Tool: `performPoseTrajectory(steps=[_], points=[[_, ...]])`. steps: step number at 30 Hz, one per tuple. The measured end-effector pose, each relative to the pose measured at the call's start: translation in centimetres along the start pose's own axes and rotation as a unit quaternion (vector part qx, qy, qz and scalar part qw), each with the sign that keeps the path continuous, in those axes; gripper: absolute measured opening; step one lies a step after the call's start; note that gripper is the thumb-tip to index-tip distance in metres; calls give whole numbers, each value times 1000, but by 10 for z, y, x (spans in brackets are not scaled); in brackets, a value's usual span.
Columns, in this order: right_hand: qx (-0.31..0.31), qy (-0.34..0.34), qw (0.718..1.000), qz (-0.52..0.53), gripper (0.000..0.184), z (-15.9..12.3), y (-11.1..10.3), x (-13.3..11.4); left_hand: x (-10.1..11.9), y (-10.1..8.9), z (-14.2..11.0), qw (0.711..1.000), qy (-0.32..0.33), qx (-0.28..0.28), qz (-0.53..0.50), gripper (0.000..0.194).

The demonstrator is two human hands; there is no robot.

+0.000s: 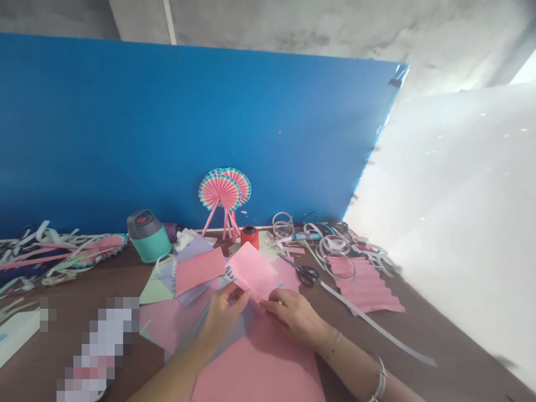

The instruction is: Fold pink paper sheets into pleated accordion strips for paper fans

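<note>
A sheet of pink paper [253,269] is tilted up between my two hands. My left hand [226,310] pinches its near edge on the left, thumb and fingers together. On the right side, my right hand [295,315] grips the same edge with its fingers closed. Below my hands lies a larger pink sheet [263,368] on top of other coloured papers. Just beyond my left hand rests a pleated pink paper [201,271]. Black-handled scissors [307,274] lie to the right of the held paper.
Pink folded-paper fans [220,191] lean on the blue panel [167,123]. A teal and grey container [149,237] and a red spool [250,237] stand at the back. Tape loops [335,245], another pleated pink paper [368,285] and a white strip [377,326] lie right; paper strips [50,254] left.
</note>
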State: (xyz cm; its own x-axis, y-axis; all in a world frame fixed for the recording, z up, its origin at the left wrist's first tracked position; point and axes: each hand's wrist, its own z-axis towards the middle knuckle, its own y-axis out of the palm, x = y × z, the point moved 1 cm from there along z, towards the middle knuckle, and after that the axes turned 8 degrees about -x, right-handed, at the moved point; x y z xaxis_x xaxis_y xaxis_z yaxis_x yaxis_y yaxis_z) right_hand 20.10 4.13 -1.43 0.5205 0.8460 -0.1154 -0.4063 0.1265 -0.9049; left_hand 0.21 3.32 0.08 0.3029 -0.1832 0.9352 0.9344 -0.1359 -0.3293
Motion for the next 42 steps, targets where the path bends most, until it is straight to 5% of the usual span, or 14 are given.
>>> performPoseTrajectory(steps=[4, 7, 11, 16, 29, 36, 42], points=[[32, -10, 999, -3, 30, -3, -5, -2, -3, -9, -4, 983, 72, 96, 142, 28], [100, -26, 994, -41, 38, -9, -10, -6, -5, -17, -5, 927, 163, 152, 302, 27], [127, -6, 984, -125, 42, -10, -11, -12, -7, -9, -6, 851, 212, 49, 478, 39], [31, 33, 994, -101, 31, -1, -4, -8, -8, 10, -6, 806, 218, -83, 544, 33], [-115, 122, 986, -12, 30, -10, 4, 19, -15, -5, -4, 841, 113, -155, 507, 28], [-33, 149, 982, 111, 15, -10, 4, 24, -3, -17, -2, 919, 22, -134, 370, 22], [-12, 147, 973, 178, 12, -9, 4, 29, -1, -24, 1, 938, 15, -136, 317, 23]])
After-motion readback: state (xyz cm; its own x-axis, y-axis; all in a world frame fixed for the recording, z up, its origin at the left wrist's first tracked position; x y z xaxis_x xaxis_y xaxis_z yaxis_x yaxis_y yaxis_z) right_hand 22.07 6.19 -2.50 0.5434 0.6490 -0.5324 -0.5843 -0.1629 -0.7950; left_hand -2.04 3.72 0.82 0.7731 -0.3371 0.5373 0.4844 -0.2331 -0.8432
